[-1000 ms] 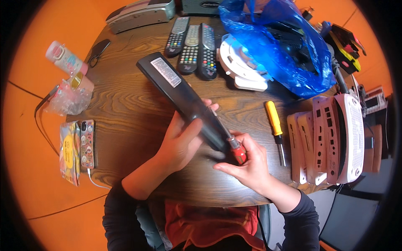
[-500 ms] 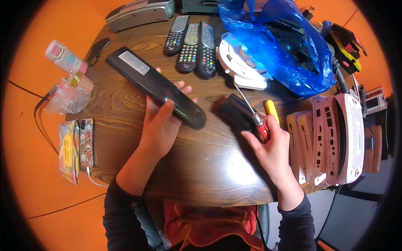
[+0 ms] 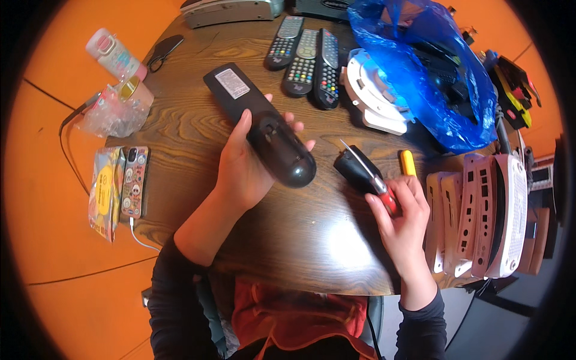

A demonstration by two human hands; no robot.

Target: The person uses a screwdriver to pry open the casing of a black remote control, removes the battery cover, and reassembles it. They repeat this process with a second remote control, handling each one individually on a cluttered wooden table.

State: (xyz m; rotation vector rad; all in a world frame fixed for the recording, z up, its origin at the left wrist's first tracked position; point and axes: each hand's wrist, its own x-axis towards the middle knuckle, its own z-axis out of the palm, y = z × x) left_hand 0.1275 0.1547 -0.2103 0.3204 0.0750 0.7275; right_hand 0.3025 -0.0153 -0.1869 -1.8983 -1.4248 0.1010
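Observation:
My left hand [image 3: 246, 165] grips a black remote control [image 3: 279, 141] with its back turned up. A white label sits at its far end, and the rounded near end is glossy. My right hand [image 3: 402, 213] is closed around the red handle of a screwdriver [image 3: 387, 195]; its metal shaft points away to the upper left. Beneath and beside the shaft is a smooth black piece [image 3: 355, 171], and I cannot tell whether my fingers touch it. A yellow handle-like object [image 3: 408, 162] lies just beyond my right fingers.
Several remotes [image 3: 305, 66] lie at the back. A white round part [image 3: 369, 81] and a blue plastic bag [image 3: 432, 120] of dark items are back right. White router-like boxes [image 3: 468, 216] stand at right. A phone [image 3: 134, 180], packet [image 3: 107, 192] and bottle [image 3: 114, 53] are left.
The view has shifted, so the table's things appear farther right. The remote in my left hand has tilted to a steeper angle. My right hand still holds the screwdriver.

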